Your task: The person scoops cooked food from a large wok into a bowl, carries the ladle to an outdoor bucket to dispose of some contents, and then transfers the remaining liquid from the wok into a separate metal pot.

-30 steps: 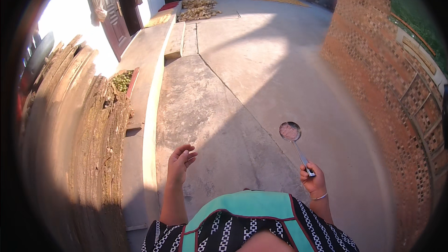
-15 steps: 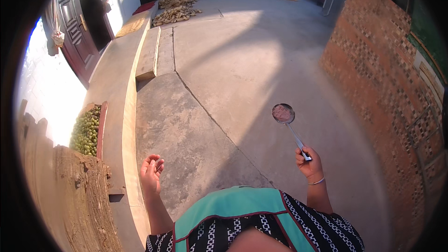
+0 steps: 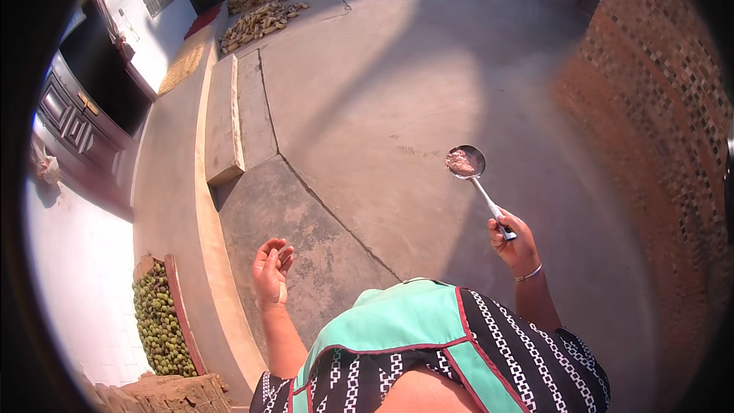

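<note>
Right hand (image 3: 512,243) grips a shiny metal ladle (image 3: 474,176) by its handle, round bowl pointing eleven o'clock; left hand (image 3: 271,269) loosely curled, empty.

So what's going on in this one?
A person stands in a sunlit concrete yard. The right hand grips a metal ladle by its handle, held out level, with a brownish mash in its bowl. The left hand is empty, palm up, fingers curled. A brick wall runs along the right; a heap of green fruit lies at lower left.
</note>
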A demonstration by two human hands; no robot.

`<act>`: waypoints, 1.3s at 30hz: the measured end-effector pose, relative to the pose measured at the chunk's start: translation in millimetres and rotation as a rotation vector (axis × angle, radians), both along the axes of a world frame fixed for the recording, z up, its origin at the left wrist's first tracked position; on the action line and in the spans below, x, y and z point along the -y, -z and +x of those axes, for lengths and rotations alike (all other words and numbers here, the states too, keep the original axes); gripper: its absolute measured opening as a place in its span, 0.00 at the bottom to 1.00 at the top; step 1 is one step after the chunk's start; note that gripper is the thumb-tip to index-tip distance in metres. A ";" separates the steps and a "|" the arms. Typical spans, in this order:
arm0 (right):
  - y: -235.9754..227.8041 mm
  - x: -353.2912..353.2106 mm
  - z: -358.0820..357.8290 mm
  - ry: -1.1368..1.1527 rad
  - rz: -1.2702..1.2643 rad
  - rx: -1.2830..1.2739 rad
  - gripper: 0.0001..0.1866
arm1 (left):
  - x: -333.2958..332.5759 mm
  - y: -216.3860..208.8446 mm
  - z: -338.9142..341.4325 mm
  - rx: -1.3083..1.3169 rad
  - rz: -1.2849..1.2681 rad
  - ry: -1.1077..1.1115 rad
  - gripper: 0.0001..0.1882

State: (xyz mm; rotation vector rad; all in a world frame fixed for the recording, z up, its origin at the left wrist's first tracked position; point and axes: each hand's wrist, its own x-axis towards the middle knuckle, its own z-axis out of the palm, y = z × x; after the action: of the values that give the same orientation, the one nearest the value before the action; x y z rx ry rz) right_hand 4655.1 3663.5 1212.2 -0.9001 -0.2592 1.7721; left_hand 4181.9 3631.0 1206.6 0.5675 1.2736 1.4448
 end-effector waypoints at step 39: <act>15.7 -251.1 -31.8 0.046 0.088 -0.041 0.19 | -226.8 16.5 -87.8 -0.065 0.026 -0.111 0.13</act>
State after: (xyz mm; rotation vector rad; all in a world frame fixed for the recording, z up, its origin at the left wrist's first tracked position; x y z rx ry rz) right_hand 4623.3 3914.6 1196.5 -0.8001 -0.2857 1.7214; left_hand 4094.1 3857.7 1190.0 0.5725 1.3569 1.5468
